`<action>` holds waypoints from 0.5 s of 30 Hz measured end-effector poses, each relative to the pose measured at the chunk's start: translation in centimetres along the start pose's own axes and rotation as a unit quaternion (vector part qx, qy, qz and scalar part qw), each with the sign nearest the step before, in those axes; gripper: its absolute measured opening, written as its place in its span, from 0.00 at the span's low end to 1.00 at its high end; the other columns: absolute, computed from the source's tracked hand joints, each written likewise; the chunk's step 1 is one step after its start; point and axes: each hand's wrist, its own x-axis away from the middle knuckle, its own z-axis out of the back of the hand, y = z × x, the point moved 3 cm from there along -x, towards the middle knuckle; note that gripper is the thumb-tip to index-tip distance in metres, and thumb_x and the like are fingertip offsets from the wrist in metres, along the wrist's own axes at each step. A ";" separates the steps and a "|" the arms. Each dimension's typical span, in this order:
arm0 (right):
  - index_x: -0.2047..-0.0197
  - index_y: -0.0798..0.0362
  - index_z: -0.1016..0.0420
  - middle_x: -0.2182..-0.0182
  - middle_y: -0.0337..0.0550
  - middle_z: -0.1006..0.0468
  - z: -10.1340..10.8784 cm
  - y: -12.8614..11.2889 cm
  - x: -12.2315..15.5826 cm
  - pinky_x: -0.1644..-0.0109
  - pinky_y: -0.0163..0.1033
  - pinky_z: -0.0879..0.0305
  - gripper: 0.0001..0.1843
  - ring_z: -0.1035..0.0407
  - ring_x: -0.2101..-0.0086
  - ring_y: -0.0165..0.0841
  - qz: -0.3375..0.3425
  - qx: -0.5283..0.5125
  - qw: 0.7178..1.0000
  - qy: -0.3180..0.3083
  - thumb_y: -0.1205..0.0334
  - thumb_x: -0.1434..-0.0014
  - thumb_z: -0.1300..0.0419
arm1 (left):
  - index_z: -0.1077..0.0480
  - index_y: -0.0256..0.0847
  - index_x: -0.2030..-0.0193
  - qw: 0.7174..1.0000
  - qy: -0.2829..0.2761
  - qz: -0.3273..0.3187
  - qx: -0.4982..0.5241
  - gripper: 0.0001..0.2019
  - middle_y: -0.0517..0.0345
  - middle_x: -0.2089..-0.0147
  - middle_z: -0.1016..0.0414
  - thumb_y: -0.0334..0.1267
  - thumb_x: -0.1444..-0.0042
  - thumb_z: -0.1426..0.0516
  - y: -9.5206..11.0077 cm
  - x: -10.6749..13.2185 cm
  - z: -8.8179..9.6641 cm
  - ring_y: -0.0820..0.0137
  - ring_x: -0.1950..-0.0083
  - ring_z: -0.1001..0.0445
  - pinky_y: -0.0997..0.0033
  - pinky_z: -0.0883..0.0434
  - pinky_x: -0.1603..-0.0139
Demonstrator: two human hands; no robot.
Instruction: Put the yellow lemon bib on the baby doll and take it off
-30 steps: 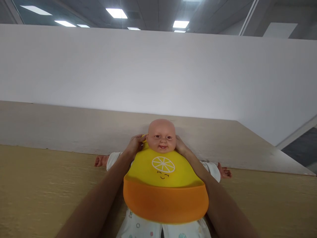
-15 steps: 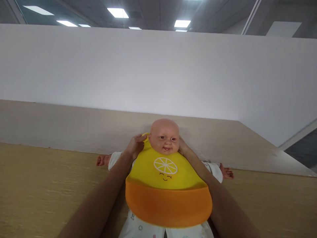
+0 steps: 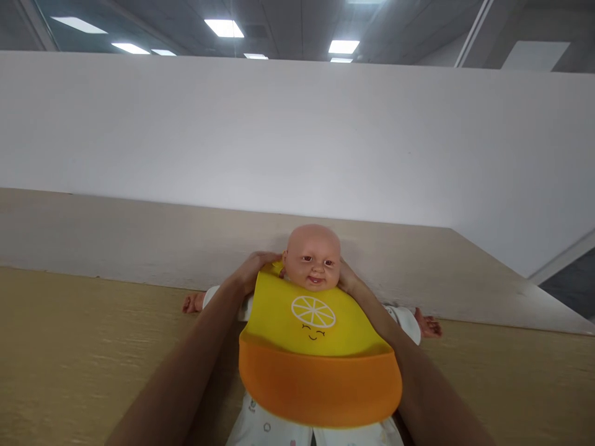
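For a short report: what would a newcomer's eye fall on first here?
A bright yellow-and-orange silicone bib covers a bald baby doll lying on a tan wooden surface. The person's left hand is at the bib's top corner, the right hand beside the doll's neck.

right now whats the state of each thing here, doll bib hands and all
baby doll: on its back, arms spread, eyes open
yellow silicone bib: lying over the doll's chest
orange catch pocket: along the bib's lower edge, contents not visible
white printed outfit: on the doll, partly under the bib
left hand: at the bib's upper corner
right hand: against the doll's neck
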 end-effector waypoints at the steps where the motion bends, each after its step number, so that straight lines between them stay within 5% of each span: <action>1: 0.77 0.52 0.26 0.76 0.46 0.21 0.0 0.0 0.0 0.54 0.46 0.35 0.11 0.29 0.59 0.45 0.000 -0.001 1.000 0.001 0.57 0.68 0.34 | 0.27 0.34 0.78 1.000 -0.015 0.011 -0.020 0.11 0.50 0.78 0.26 0.41 0.57 0.36 -0.1 0.0 0.1 0.69 0.80 0.30 0.72 0.36 0.77; 3: 0.77 0.52 0.27 0.76 0.45 0.21 0.0 0.0 0.0 0.53 0.46 0.35 0.11 0.29 0.59 0.45 0.002 -0.003 1.000 0.000 0.57 0.67 0.35 | 0.27 0.34 0.79 0.998 -0.031 0.033 -0.050 0.10 0.51 0.79 0.26 0.41 0.58 0.36 -0.2 -0.1 0.3 0.71 0.81 0.32 0.73 0.37 0.78; 7: 0.76 0.52 0.27 0.76 0.44 0.22 0.0 0.0 0.0 0.52 0.45 0.36 0.09 0.29 0.57 0.44 0.009 -0.008 1.000 -0.008 0.58 0.64 0.36 | 0.32 0.36 0.85 0.988 0.031 0.014 -0.153 0.14 0.59 0.85 0.34 0.41 0.64 0.33 -0.2 -0.3 1.3 0.76 0.85 0.40 0.75 0.45 0.83; 11: 0.75 0.52 0.26 0.75 0.46 0.21 0.1 0.1 -0.1 0.52 0.46 0.36 0.10 0.30 0.57 0.45 0.001 -0.012 1.000 0.000 0.58 0.65 0.36 | 0.42 0.38 0.91 0.947 0.086 -0.066 -0.302 0.21 0.66 0.89 0.47 0.40 0.65 0.32 0.6 -0.6 1.6 0.82 0.86 0.51 0.74 0.59 0.83; 15: 0.76 0.50 0.26 0.70 0.48 0.20 0.1 0.0 0.0 0.52 0.46 0.36 0.09 0.30 0.57 0.45 0.000 -0.002 1.000 0.001 0.56 0.63 0.36 | 0.42 0.38 0.92 0.915 0.099 -0.081 -0.382 0.22 0.66 0.90 0.49 0.41 0.64 0.33 1.3 -0.5 1.5 0.81 0.84 0.52 0.73 0.61 0.81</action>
